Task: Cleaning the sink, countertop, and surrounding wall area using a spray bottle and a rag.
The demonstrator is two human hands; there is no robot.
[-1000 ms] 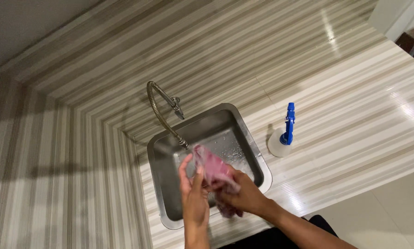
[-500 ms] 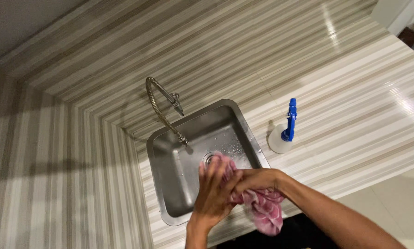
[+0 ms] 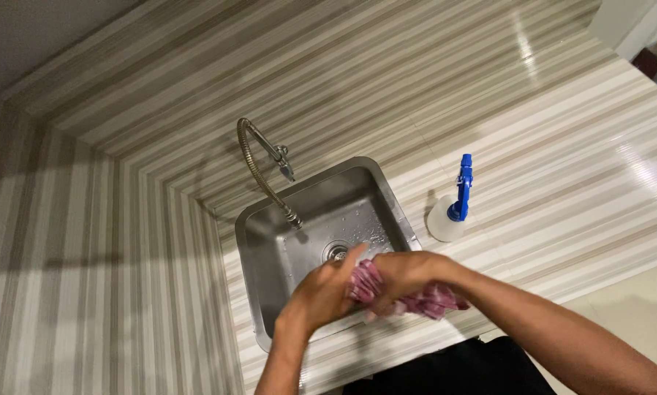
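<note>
Steel sink (image 3: 266,252) below me, gooseneck tap (image 3: 259,164) arching over; spray bottle (image 3: 451,212) (blue trigger) on striped counter (image 3: 548,146).

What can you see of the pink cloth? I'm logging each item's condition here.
The pink cloth is a purplish-pink fabric, bunched and crumpled rather than spread flat. Both hands grip it: the left hand presses against its left end, the right hand closes over its middle, and a loose end sticks out to the right beneath the right wrist. It is held over the front edge of the steel sink. Whether it is wet cannot be told.

Striped counter (image 3: 548,139) with spray bottle (image 3: 449,216)
</note>
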